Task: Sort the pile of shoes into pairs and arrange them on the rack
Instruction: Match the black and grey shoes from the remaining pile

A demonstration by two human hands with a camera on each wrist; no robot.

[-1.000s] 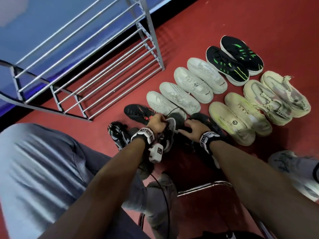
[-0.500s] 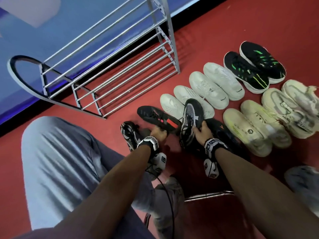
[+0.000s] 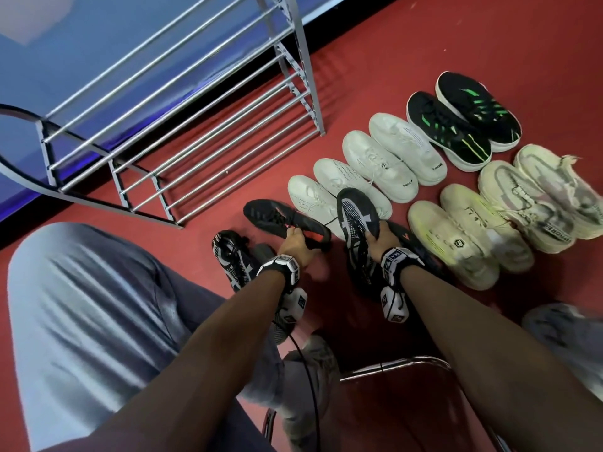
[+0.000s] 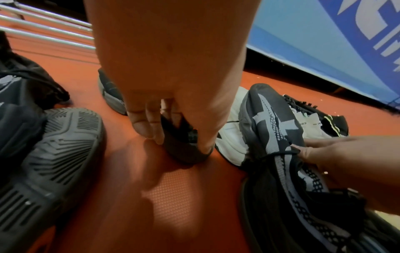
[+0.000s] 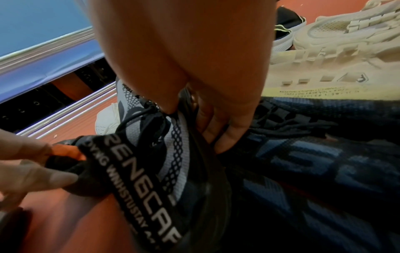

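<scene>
My left hand [image 3: 295, 241] grips a black shoe with a red mark [image 3: 274, 218] by its heel end; the left wrist view shows the fingers [image 4: 151, 123] curled round the black heel [image 4: 184, 145]. My right hand [image 3: 377, 236] grips a black-and-white mesh shoe [image 3: 354, 213], toe pointing away. In the right wrist view its fingers [image 5: 218, 130] wrap the shoe's side [image 5: 173, 145]. A matching black-and-white shoe [image 3: 231, 256] lies on the floor left of my left hand. Another black shoe [image 3: 412, 239] lies under my right wrist. The metal rack [image 3: 195, 141] stands at the upper left with bare bars.
On the red floor stand a row of two white pairs [image 3: 375, 164], a black-and-green pair [image 3: 463, 122] and two cream pairs [image 3: 489, 216]. A blue wall [image 3: 81, 60] runs behind the rack. My grey-trousered knee [image 3: 98, 305] fills the lower left; a chair frame [image 3: 391, 367] sits below my arms.
Both hands have lifted their shoes off the floor pile: the left raised the black-and-red shoe, the right tipped up the black-and-white one. The head view has shifted left.
</scene>
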